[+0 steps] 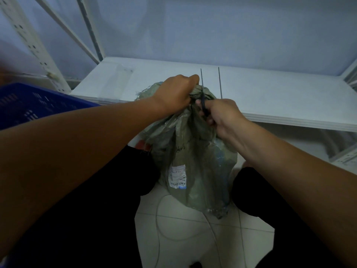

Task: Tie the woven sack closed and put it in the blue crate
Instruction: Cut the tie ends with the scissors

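The woven sack (195,161) stands upright on the tiled floor (183,238) between the person's knees, its mouth bunched into a neck just in front of the low white shelf (289,97). The left hand (173,93) is curled tightly round the top of that gathered neck, while the right hand (222,115) pinches a thin dark tie (201,78) at the neck, fingers closed on it, its free tail sticking straight up. The step in hand looks like cinching the tie. To do it well, the left hand should hold the bunch twisted and compact so no fold slips out below the loop. The right hand should pull the tail steadily along its own line, with the loop sitting low enough on the neck not to ride off the top. Whether the loop is already locked cannot be made out. A second tie (220,84) lies spare on the shelf. The blue crate (29,105) waits to the left, well apart from the sack.
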`<state>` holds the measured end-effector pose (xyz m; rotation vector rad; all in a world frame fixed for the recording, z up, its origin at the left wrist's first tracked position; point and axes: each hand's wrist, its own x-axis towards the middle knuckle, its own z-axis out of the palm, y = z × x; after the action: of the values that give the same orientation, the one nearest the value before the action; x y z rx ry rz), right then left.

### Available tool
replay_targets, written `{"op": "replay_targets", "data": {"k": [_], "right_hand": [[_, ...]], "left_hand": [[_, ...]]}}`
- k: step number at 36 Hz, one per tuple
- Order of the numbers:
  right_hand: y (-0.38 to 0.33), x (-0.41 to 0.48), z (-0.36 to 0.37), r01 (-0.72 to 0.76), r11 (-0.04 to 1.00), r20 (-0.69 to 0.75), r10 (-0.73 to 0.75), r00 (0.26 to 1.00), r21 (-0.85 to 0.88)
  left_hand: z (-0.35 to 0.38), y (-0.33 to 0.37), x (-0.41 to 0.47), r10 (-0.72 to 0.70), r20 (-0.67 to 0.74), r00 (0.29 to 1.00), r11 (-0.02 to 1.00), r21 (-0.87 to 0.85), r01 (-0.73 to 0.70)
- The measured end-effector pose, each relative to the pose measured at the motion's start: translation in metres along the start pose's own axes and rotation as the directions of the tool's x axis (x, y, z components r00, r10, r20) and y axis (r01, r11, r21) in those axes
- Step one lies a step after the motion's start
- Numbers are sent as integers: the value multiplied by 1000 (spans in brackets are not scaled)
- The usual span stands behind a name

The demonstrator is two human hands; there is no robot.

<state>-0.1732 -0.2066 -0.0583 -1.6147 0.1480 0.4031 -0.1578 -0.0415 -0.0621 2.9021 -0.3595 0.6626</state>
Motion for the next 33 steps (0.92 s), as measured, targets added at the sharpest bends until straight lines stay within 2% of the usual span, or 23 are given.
{"op": "replay_targets", "data": {"k": [24, 33], "right_hand": [[6, 2, 2, 19, 999, 3, -19, 1000, -45], [8, 3, 1, 104, 994, -7, -104, 995, -36]], "left_hand": [[3, 3, 1, -12, 36, 999, 1000, -17, 13], [3, 3, 1, -40, 59, 997, 999, 15, 39]]}}
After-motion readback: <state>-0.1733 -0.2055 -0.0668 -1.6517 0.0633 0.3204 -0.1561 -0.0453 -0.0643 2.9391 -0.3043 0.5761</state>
